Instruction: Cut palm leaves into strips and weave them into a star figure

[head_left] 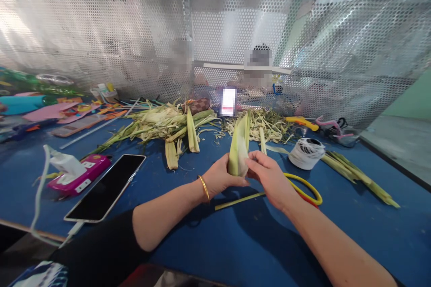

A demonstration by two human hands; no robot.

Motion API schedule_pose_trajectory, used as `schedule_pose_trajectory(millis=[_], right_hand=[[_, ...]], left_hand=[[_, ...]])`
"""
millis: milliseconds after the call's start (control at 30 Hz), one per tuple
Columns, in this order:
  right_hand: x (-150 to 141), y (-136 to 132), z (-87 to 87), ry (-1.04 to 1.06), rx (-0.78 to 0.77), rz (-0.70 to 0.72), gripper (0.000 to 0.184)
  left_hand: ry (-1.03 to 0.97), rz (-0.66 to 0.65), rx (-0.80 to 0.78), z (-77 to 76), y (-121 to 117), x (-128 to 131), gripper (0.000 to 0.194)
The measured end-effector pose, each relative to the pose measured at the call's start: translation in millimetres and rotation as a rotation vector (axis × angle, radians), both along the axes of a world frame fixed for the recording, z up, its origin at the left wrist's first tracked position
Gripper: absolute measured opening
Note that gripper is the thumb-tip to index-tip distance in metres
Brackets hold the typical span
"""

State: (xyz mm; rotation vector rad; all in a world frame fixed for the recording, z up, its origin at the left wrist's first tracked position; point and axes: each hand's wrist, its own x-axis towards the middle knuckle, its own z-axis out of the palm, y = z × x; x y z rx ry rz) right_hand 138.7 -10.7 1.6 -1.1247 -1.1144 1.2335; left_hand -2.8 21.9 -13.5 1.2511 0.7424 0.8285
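Observation:
Between my two hands a pale green corn husk (pixel 239 145) stands upright, its tip pointing away from me. My left hand (pixel 220 175), with a gold bangle at the wrist, is closed around the husk's lower left side. The fingers of my right hand (pixel 266 175) pinch its lower right edge. Beneath my hands a thin green strip (pixel 237 202) lies on the blue table (pixel 202 242). Right of my right hand are a yellow ring (pixel 311 188) and a roll of white string (pixel 307 152). Beyond the hands lies a heap of husks (pixel 158 121).
A phone (pixel 106 188) on a cable and a magenta power strip (pixel 81 175) lie at the left. More husk strips (pixel 360 175) are at the right, near yellow-handled scissors or a cutter (pixel 303 123). A perforated metal screen (pixel 134 40) closes off the back, with a person behind it.

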Motion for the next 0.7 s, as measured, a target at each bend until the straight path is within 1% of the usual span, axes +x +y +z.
schedule_pose_trajectory(millis=[100,267,400,467,567,700], right_hand=[[0.1,0.6,0.4,0.058,-0.041,-0.012,0.029],[3.3,3.8,-0.1,0.246,-0.086,-0.081,0.028],[3.6,3.5,-1.8,0.237,-0.118,-0.067,0.027],[3.9,3.3,-3.3,0.208,-0.143,-0.060,0.026],[5.9,3.7,-3.7,0.214,-0.166,-0.048,0.023],[8.7,3.4,2.6,0.259,-0.207,-0.029,0.021]], left_hand=[[0.039,0.005,-0.032,1.9,-1.5,0.7,0.050],[-0.086,-0.080,-0.153,12.8,-4.8,-0.8,0.037],[-0.141,-0.114,-0.169,14.2,-6.4,-0.5,0.029],[-0.154,-0.095,-0.208,13.1,-6.6,0.5,0.024],[-0.196,-0.035,-0.316,12.5,-5.5,1.3,0.024],[-0.244,0.050,-0.410,13.9,-2.3,0.7,0.027]])
